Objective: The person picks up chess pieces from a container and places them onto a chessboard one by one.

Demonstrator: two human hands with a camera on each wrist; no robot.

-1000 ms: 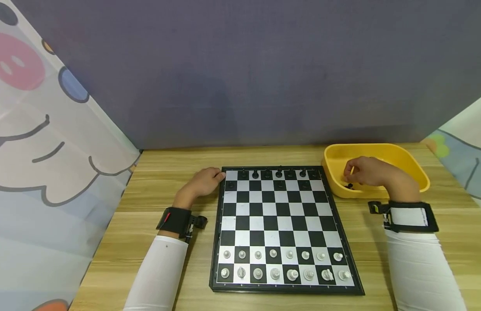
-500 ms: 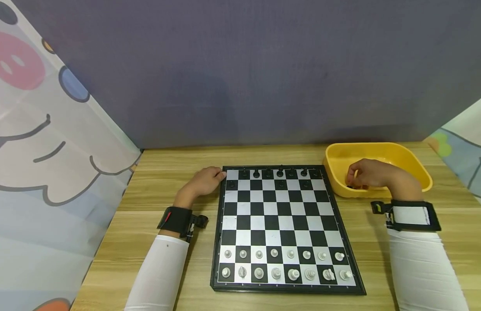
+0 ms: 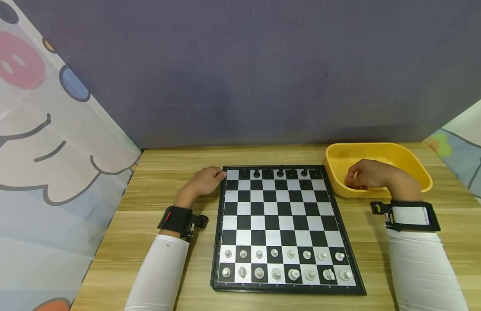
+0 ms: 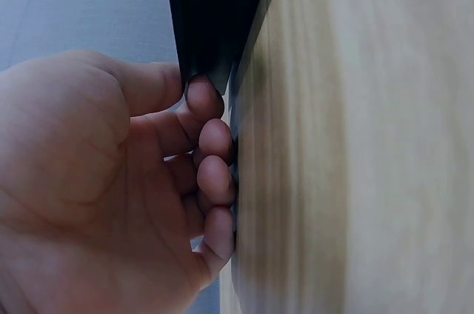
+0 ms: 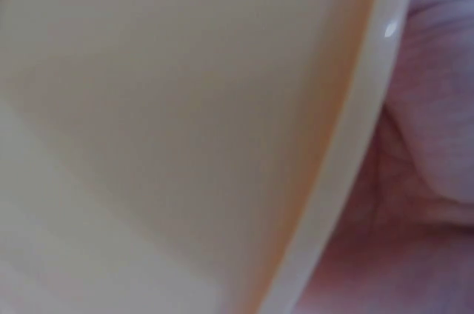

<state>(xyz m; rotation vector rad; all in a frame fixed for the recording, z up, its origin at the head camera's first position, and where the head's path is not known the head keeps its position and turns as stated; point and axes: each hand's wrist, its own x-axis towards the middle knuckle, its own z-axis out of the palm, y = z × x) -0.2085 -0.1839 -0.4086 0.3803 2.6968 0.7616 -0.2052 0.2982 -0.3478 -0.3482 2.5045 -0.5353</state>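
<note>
Fingers of the left hand (image 3: 204, 181) pinch the chessboard (image 3: 285, 222) at its far-left corner; the right hand (image 3: 372, 172) curls inside the yellow basket (image 3: 364, 151), far right, any grip hidden; wooden table (image 3: 147, 185) beneath, grey backdrop (image 3: 240, 77) beyond.

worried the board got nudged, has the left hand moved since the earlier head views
No; relative to the table's far edge, the left hand has stayed put.

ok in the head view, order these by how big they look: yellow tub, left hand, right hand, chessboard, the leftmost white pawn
1. Chessboard
2. Yellow tub
3. Left hand and right hand, too alike to rank
4. Leftmost white pawn
</note>
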